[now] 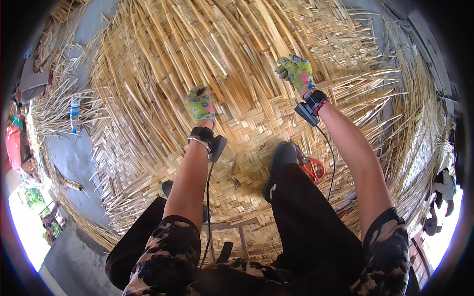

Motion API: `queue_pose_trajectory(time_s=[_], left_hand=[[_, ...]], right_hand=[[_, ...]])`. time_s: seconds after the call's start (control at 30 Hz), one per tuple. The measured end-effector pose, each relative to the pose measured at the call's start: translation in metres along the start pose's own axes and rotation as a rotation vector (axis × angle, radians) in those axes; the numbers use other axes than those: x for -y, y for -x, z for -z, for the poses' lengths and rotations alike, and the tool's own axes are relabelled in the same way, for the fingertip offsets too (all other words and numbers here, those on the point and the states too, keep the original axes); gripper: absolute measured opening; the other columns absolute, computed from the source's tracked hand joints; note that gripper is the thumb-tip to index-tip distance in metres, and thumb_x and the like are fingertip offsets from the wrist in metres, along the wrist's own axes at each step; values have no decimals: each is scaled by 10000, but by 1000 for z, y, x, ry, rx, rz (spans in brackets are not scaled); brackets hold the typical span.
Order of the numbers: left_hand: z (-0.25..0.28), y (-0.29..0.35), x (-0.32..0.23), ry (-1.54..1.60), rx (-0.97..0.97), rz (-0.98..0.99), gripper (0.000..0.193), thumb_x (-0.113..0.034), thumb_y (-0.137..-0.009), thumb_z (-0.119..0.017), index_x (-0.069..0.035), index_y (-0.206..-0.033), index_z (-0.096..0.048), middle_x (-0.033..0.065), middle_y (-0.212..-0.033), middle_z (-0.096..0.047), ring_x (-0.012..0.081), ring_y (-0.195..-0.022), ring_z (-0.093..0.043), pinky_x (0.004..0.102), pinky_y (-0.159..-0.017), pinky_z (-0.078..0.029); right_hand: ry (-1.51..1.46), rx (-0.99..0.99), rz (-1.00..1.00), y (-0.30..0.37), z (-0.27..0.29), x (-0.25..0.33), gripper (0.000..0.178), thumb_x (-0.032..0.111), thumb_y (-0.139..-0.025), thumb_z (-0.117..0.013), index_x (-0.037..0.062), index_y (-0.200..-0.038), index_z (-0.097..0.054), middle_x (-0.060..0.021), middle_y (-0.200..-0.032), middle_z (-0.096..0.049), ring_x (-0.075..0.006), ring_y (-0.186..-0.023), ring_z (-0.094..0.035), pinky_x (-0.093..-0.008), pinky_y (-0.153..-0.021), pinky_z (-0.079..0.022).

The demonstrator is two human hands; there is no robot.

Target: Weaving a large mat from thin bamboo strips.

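A large woven mat of split reed strips (247, 143) spreads under me, its far side made of long loose strips. My left hand (200, 106), in a flowered glove, is curled closed low over the strips left of the middle; what its fingers hold, if anything, is hidden. Further out and to the right, my right hand (298, 74), in a matching glove, has its fingers bent closed at the near end of a wide, pale reed strip (277, 37). That strip runs away from me across the mat.
Orange-handled scissors (313, 169) lie on the mat beside my shoe (283, 157). A water bottle (74, 114) is at the left among loose reed scraps. Long strip ends fan out on the right, and cables hang from both wrist devices. A low concrete block (74, 259) stands lower left.
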State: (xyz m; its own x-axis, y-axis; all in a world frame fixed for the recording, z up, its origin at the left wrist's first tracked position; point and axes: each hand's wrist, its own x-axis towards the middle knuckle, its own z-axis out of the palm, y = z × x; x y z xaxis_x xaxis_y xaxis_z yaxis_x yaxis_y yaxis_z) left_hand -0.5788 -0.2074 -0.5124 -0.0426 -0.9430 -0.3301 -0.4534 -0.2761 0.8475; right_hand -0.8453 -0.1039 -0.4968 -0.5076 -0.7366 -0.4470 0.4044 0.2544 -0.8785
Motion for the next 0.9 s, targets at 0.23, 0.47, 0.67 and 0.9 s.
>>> queue_pose_trajectory(time_s=[0.23,0.47,0.67,0.9], left_hand=[[-2,21,-35,-617,96,86,364,-313,-686,-709,-10,-875,-643,170,-806,-652,340,-786,-632,382,-666,-494],[-2,0,-37,-749,155,-2,298,-281,-715,-658,2,-805,-631,175,-762,-637,325,-731,-634,373,-637,-494],[10,7,6,187,288,129,248,-197,-803,-635,-71,-1013,-599,69,-901,-653,191,-730,-617,321,-621,-483],[10,5,21,193,634,430,474,-290,-855,-621,-96,-1228,-403,82,-1169,-533,225,-979,-543,447,-842,-459]], right_hand=[[-40,42,-248,-1,-37,-19,186,149,-888,-539,-14,-971,-575,-132,-799,-658,-190,-621,-646,-279,-535,-520],[-22,104,-320,-6,-61,-38,187,166,-886,-546,9,-979,-585,-139,-869,-665,-217,-731,-658,-309,-626,-531],[-56,55,-248,-13,-60,-42,178,127,-872,-549,7,-1000,-572,-111,-842,-657,-206,-683,-648,-307,-608,-525],[-102,53,-212,-10,-62,-38,165,150,-894,-550,36,-1011,-577,-113,-933,-656,-197,-761,-651,-315,-684,-535]])
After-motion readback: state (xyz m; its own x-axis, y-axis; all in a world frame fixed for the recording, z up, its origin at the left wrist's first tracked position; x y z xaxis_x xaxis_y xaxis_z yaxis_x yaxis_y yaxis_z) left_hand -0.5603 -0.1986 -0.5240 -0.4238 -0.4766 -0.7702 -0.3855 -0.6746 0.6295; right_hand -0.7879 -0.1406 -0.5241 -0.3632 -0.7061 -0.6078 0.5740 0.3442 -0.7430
